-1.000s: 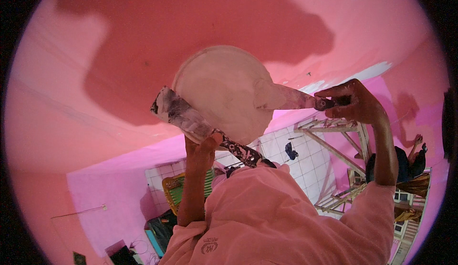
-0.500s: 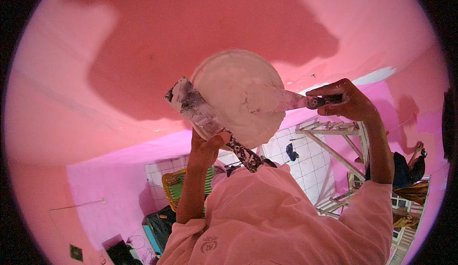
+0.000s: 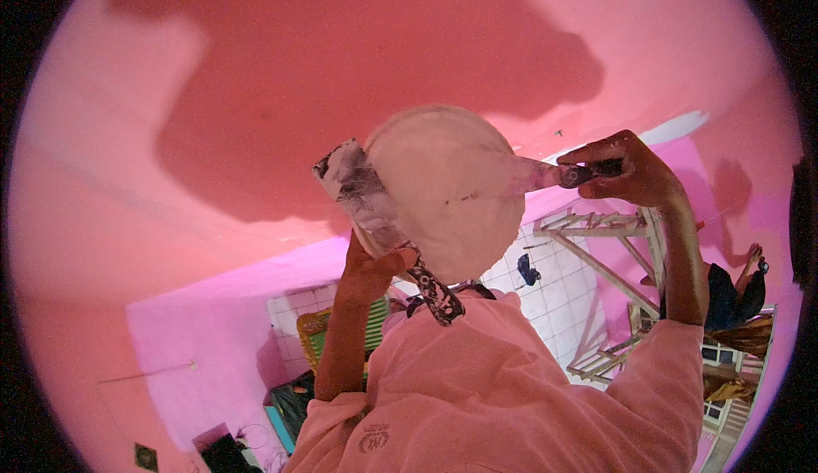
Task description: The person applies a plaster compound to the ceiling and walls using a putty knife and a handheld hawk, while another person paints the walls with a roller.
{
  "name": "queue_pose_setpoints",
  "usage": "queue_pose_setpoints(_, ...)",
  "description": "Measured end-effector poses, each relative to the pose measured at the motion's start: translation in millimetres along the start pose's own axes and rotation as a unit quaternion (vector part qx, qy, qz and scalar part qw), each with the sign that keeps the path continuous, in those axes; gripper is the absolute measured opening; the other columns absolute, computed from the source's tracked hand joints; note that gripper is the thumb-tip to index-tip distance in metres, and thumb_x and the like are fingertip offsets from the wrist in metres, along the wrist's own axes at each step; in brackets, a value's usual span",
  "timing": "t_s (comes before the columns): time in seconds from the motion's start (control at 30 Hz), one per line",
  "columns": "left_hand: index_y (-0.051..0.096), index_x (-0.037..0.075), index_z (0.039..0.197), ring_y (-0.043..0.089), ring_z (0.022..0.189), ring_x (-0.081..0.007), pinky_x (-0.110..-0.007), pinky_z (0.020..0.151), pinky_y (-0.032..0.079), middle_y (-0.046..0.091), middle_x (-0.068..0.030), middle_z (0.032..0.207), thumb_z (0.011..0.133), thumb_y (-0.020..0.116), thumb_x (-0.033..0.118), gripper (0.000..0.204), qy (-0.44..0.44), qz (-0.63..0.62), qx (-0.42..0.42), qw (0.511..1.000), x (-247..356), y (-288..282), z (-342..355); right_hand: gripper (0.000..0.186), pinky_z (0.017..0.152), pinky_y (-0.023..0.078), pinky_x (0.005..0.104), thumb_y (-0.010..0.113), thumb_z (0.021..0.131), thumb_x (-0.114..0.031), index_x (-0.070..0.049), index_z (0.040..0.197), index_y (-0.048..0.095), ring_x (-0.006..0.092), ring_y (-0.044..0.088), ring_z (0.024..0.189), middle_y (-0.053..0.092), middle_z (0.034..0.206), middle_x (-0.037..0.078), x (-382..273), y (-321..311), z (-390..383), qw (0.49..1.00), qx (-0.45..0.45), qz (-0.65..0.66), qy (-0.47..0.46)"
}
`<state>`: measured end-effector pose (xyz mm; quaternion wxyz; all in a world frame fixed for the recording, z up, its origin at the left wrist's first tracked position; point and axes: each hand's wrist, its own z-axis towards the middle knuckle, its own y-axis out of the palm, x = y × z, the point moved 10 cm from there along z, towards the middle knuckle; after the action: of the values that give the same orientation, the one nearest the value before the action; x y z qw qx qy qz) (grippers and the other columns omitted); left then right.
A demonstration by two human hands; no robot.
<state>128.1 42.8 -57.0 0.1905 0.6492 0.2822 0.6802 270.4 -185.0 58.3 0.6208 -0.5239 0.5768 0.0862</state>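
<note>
Over the last second the round container (image 3: pixel 439 107) shifts rightward in the view and closer to the shirt (image 3: pixel 452 379), bringing it nearer the right hand (image 3: pixel 641 179). The narrow putty knife (image 3: pixel 537 174) now reaches farther inside the container's right edge, its blade over the pale paste (image 3: pixel 439 239). The seam that showed in the paste half a second ago is harder to make out, and the surface looks smoother; my judgement is that the paste is being worked in place. The tip blends into the paste, so I cannot tell exactly where the blade ends.

The wide scraper (image 3: pixel 368 200) turns steeper along the container's left side: its smeared blade stays at that edge, while its handle points down past the near edge toward the shirt.

The left hand (image 3: pixel 375 275) sits at the container's near-left edge, apparently supporting it from beneath, with the thumb clamped over the scraper near the base of its handle. The left forearm (image 3: pixel 342 341) rises almost straight from below. Right of the container, the right hand pinches the dark putty-knife handle between thumb and fingers, wrist bent inward, and the right forearm (image 3: pixel 684 273) stands nearly upright beneath it.
</note>
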Motion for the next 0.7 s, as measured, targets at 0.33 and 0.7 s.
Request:
queue_pose_setpoints(0.33, 0.028, 0.004, 0.129, 0.048, 0.109, -0.0229, -0.035, 0.088, 0.043, 0.047, -0.0099, 0.119, 0.066, 0.064, -0.001, 0.073, -0.07, 0.006, -0.015, 0.997, -11, 29, 11, 0.031, 0.075, 0.049, 0.025, 0.068, 0.072, -0.004, 0.0, 0.101, 0.058, 0.012, 0.058, 0.086, 0.063, 0.094, 0.006, 34, -1, -21, 0.988, 0.079, 0.131, 0.018)
queue_pose_setpoints(0.7, 0.032, 0.004, 0.125, 0.05, 0.106, -0.0234, -0.035, 0.088, 0.045, 0.049, -0.0101, 0.114, 0.064, 0.062, 0.006, 0.068, -0.051, -0.038, 0.006, 0.998, 38, 44, 40, 0.033, 0.056, 0.047, 0.0227, 0.067, 0.075, -0.008, -0.002, 0.105, 0.055, 0.0076, 0.053, 0.067, 0.059, 0.081, 0.003, -4, 11, -30, 0.958, 0.168, 0.234, -0.007)
